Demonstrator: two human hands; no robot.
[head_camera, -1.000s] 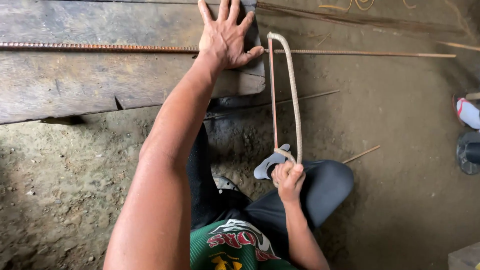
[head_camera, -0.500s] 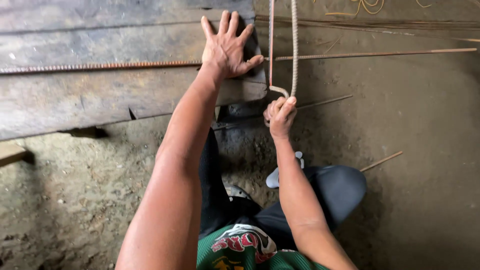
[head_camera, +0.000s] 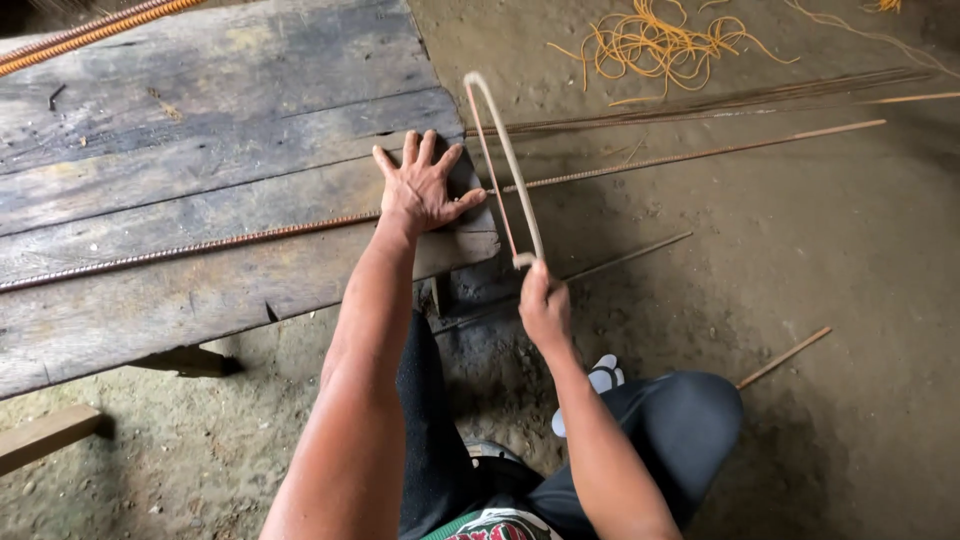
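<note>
- I see a dirt floor (head_camera: 800, 300) with a weathered plank bench (head_camera: 200, 120) filling the upper left; a tangle of yellow wire (head_camera: 660, 40) lies on the ground at the top, and loose rods (head_camera: 700, 155) lie across the floor beyond the bench's right edge.
- My left hand (head_camera: 422, 188) is spread flat, fingers splayed, pressing on the bench at its near right corner, over a ribbed steel bar (head_camera: 180, 250) that runs along the planks.
- My right hand (head_camera: 543, 305) is clenched around the lower end of a bent U-shaped rod (head_camera: 505, 165), just off the bench's right edge.
- Against half a second ago, I note the view has lifted: more of the bench and the yellow wire now show, and the whole bend of the rod is in sight where it was cut off at the top.
- The bent rod's long axis runs away from me, leaning left; its closed bend points toward the bench's far right corner, its open ends toward my right hand.
</note>
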